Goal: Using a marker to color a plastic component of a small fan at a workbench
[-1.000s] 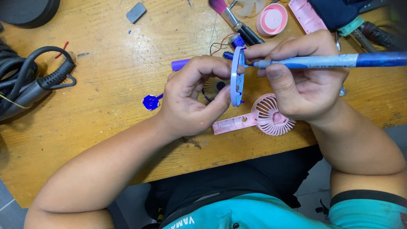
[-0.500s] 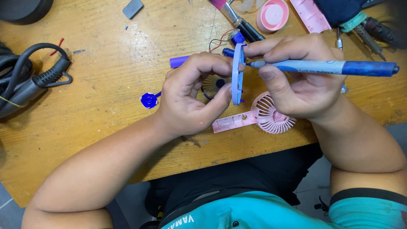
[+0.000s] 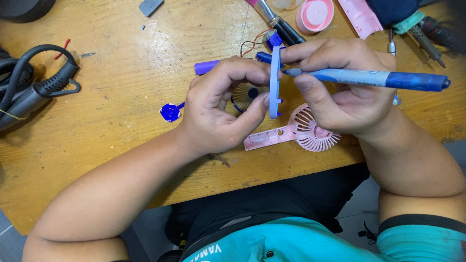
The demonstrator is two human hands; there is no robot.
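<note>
currently we hold a thin lilac-blue plastic piece (image 3: pixel 275 82) on edge above the wooden table (image 3: pixel 116 97), pinched in our left hand (image 3: pixel 221 109): thumb under its lower part, index finger curled over its top, so the fingers are clamped on the piece. our right hand (image 3: pixel 342 92) grips a blue marker pen (image 3: pixel 374 78) between thumb and fingers, closed tight around the barrel, with the pen tip touching the right face of the plastic piece.

taking the plastic piece as landmark: just below and right of it a pink fan shell (image 3: pixel 296 135) lies flat on the table, grille end under our right hand. behind the piece, partly hidden by our left fingers, sits a small round fan grille with dark hub (image 3: pixel 247 93). left of it, past the left hand, a small blue blob-shaped part (image 3: pixel 170 112). above it, red wires (image 3: pixel 255 43) and a round pink cap (image 3: pixel 315 14). far left, a black cable (image 3: pixel 29 87).
</note>
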